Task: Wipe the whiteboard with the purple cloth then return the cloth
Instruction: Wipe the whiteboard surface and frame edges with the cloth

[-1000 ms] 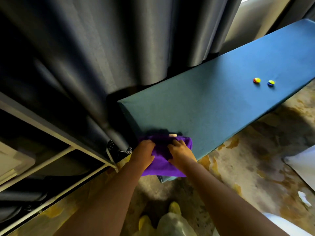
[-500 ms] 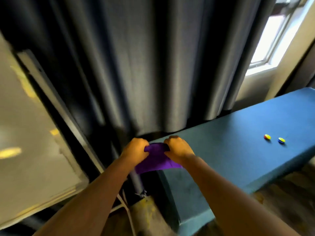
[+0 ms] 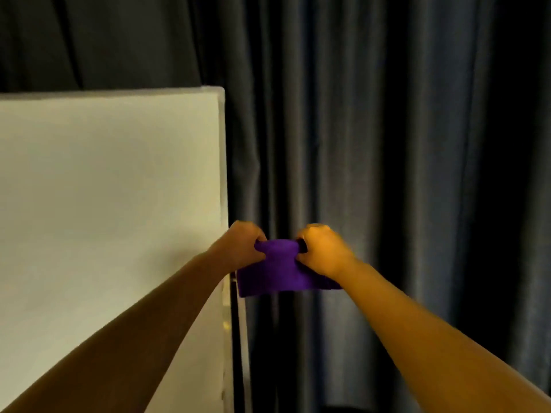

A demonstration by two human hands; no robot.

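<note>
- Purple cloth (image 3: 277,271): we hold it bunched in mid-air in front of the dark curtain (image 3: 387,174), just right of the whiteboard's right edge; we judge it is not yet touching the board.
- Left hand (image 3: 243,245): fingers curled tight on the cloth's upper left corner.
- Right hand (image 3: 322,251): fingers likewise clenched on the upper right corner; the fabric hangs below both fists.
- Whiteboard (image 3: 113,204): upright, pale, filling the left of our view; no marks are legible on it in this light.
- Step in hand, as we judge it: gathering the cloth into a pad before the first stroke.
- Doing it well: we fold the loose hem under, pass the pad to one hand, lay it flat on the board's top corner, and wipe in overlapping rows with even pressure.
</note>
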